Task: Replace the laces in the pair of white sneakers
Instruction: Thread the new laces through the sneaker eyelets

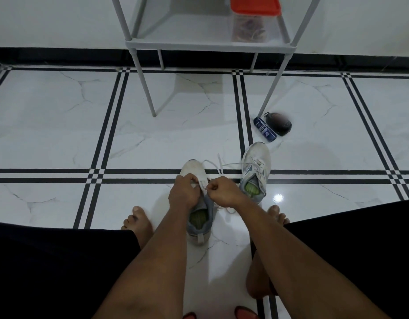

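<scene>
A white sneaker (194, 169) with a green insole stands on the floor between my bare feet, toe pointing away. My left hand (184, 194) rests on its tongue area, fingers pinched on the white lace (212, 166). My right hand (222, 192) is closed on the same lace just right of the eyelets. Loose lace ends trail past the toe and beside the heel. The second white sneaker (256, 171), laced, stands a little further to the right.
A blue bottle (265, 129) and a dark round object (278, 123) lie beyond the right sneaker. A grey metal rack (208, 43) stands ahead against the wall, holding a clear box with a red lid (254, 10). Tiled floor all around.
</scene>
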The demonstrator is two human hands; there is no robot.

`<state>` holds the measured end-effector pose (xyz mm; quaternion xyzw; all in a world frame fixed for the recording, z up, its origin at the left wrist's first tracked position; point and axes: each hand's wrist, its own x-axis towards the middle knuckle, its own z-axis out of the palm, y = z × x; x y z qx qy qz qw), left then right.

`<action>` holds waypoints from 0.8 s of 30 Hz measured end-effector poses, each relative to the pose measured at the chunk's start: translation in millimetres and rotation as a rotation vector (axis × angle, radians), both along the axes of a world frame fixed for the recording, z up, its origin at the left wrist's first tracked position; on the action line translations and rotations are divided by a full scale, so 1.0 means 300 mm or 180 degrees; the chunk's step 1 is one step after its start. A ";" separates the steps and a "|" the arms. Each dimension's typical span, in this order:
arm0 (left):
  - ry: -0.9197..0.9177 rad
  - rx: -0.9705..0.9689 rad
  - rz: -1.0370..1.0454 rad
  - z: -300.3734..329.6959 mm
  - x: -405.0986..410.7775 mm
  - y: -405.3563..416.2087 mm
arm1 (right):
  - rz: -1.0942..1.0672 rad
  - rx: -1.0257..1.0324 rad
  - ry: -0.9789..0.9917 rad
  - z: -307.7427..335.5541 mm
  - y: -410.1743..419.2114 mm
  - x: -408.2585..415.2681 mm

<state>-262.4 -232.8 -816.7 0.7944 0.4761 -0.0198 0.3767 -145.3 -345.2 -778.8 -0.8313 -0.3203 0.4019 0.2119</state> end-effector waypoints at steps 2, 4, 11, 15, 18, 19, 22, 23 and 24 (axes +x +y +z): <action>0.0046 0.0122 -0.0002 0.000 0.014 -0.005 | -0.0053 0.0035 0.0022 0.007 -0.009 0.003; 0.0090 0.0235 -0.0062 -0.005 0.019 -0.008 | -0.0112 0.0019 0.0047 0.014 -0.013 0.005; -0.0032 0.0494 -0.0251 -0.001 0.022 0.005 | -0.0363 -0.0414 -0.0130 0.033 0.010 0.028; -0.0316 0.0558 0.0834 0.001 -0.057 0.066 | -0.0529 -0.0539 -0.0085 0.056 0.018 0.021; -0.0578 0.0578 0.1792 0.049 -0.092 0.143 | -0.0815 -0.0611 0.0154 0.066 0.012 0.015; -0.0642 0.0573 0.1711 0.072 -0.088 0.157 | -0.0814 -0.0631 0.0131 0.076 0.013 0.015; -0.0822 0.0223 0.0563 0.146 -0.042 0.159 | -0.0311 -0.0612 -0.0396 0.092 0.034 0.031; -0.0850 0.0154 0.0209 0.170 -0.025 0.154 | -0.0181 -0.0394 -0.0491 0.096 0.046 0.035; -0.0835 0.0172 -0.0064 0.185 -0.003 0.158 | -0.0118 -0.0003 -0.0472 0.098 0.057 0.040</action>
